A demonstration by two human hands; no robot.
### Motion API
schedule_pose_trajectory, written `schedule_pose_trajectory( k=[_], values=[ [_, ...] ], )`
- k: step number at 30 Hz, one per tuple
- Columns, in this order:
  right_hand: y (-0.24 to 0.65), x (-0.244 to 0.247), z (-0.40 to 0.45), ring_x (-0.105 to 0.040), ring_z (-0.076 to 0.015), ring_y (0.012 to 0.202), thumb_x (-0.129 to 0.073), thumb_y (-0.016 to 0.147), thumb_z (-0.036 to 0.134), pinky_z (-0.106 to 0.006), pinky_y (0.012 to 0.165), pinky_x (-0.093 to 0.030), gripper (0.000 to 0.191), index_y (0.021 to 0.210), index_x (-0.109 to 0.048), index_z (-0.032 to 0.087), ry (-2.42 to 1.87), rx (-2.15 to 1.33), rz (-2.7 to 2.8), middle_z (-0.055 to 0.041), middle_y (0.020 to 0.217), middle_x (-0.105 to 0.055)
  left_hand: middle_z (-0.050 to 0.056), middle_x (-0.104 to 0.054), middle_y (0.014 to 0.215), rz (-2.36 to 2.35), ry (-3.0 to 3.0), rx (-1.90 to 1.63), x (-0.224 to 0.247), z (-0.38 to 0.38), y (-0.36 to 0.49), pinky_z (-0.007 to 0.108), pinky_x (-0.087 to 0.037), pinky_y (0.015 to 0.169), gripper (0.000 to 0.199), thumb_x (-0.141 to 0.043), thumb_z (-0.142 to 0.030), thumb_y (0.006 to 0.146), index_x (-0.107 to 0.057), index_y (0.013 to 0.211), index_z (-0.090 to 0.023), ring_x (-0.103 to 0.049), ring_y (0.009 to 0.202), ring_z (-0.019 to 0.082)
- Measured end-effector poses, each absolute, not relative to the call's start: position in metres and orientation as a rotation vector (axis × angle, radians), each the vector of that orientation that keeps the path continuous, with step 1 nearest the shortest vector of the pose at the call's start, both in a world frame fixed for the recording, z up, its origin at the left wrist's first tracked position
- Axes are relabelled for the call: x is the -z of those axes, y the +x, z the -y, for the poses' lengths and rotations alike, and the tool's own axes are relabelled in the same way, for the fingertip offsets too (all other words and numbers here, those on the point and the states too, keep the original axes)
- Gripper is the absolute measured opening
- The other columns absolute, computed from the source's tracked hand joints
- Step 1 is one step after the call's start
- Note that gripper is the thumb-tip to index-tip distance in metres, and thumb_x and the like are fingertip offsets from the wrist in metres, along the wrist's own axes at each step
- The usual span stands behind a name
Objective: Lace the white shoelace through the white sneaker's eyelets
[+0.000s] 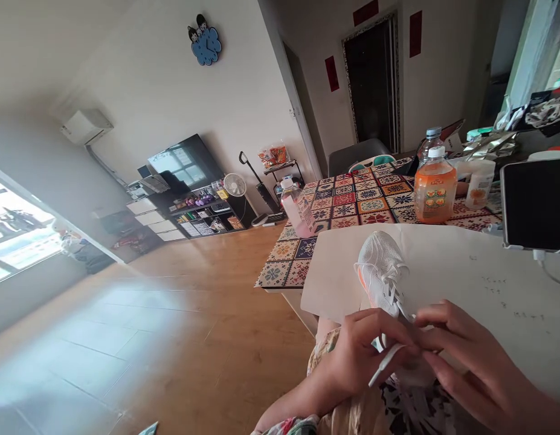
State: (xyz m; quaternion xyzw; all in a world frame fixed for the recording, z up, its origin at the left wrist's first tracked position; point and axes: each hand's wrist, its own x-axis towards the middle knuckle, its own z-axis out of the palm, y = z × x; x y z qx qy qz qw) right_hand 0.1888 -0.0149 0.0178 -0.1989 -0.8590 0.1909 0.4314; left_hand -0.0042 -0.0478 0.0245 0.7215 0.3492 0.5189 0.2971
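A white sneaker [380, 272] lies on the white sheet at the table's near edge, toe pointing away from me. Its laces run through the upper part, and the heel end is hidden behind my hands. My left hand [368, 344] is closed on a white shoelace [385, 365], whose loose end sticks out below the fingers. Close against it, my right hand [463, 356] has its fingertips pinched together at the sneaker's opening, touching the left fingers. What the right fingertips grip is hidden.
On the patterned tablecloth [343, 199] stand a pink-liquid bottle [299, 211], an orange drink bottle [436, 190] and a white cup [479, 187]. A dark-screened tablet [537, 205] with a cable is at right. The white sheet [470, 296] bears handwriting. Wooden floor [193, 326] lies left.
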Motion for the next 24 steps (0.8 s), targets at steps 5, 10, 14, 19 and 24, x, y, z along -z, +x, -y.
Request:
schedule_pose_trajectory(
  k=[5,10,14,19,24],
  values=[
    [0.186,-0.012,0.012,-0.061,-0.0168,0.078,-0.044,0.097,0.021,-0.026,0.065,-0.052,0.021,0.091,-0.064,0.024,-0.579,-0.55,2.088,-0.0054,0.091,-0.062,0.007,-0.073,0.081,-1.008,1.849,-1.256,-0.023,0.049,-0.007,0.026,-0.051,0.069,0.017,-0.071,-0.031,0.084,-0.069,0.087,-0.014,-0.065,0.072,0.014],
    [0.183,-0.006,0.008,-0.057,-0.0184,0.073,-0.042,0.1,0.031,-0.032,0.069,-0.046,0.031,0.076,-0.059,0.023,-0.541,-0.574,2.097,-0.0034,0.076,-0.062,0.003,-0.068,0.068,-0.976,1.825,-1.243,-0.019,0.045,-0.002,0.023,-0.048,0.06,0.025,-0.08,-0.036,0.073,-0.068,0.074,-0.014,-0.058,0.061,0.011],
    [0.179,-0.007,0.006,-0.052,-0.017,0.068,-0.036,0.102,0.039,-0.032,0.068,-0.045,0.039,0.072,-0.053,0.021,-0.538,-0.683,2.08,-0.0011,0.069,-0.056,0.003,-0.069,0.068,-1.029,1.802,-1.311,-0.019,0.045,0.004,0.023,-0.049,0.061,0.023,-0.076,-0.03,0.077,-0.074,0.095,-0.015,-0.058,0.06,0.011],
    [0.178,-0.007,0.005,-0.052,-0.0182,0.071,-0.03,0.102,0.048,-0.033,0.068,-0.046,0.048,0.069,-0.051,0.021,-0.539,-0.723,2.111,-0.0024,0.071,-0.054,0.005,-0.07,0.068,-1.042,1.822,-1.308,-0.024,0.046,0.004,0.024,-0.047,0.061,0.012,-0.074,-0.026,0.078,-0.077,0.083,-0.015,-0.059,0.06,0.011],
    [0.189,-0.004,0.007,-0.054,-0.0273,0.098,-0.052,0.093,0.046,-0.041,0.082,-0.044,0.027,0.08,-0.06,0.024,-0.634,-0.31,1.913,-0.0074,0.093,-0.061,0.005,-0.07,0.066,-1.022,1.681,-1.521,-0.015,0.039,0.0,0.024,-0.048,0.06,0.016,-0.077,-0.031,0.076,-0.072,0.074,-0.016,-0.061,0.061,0.012]
  ],
)
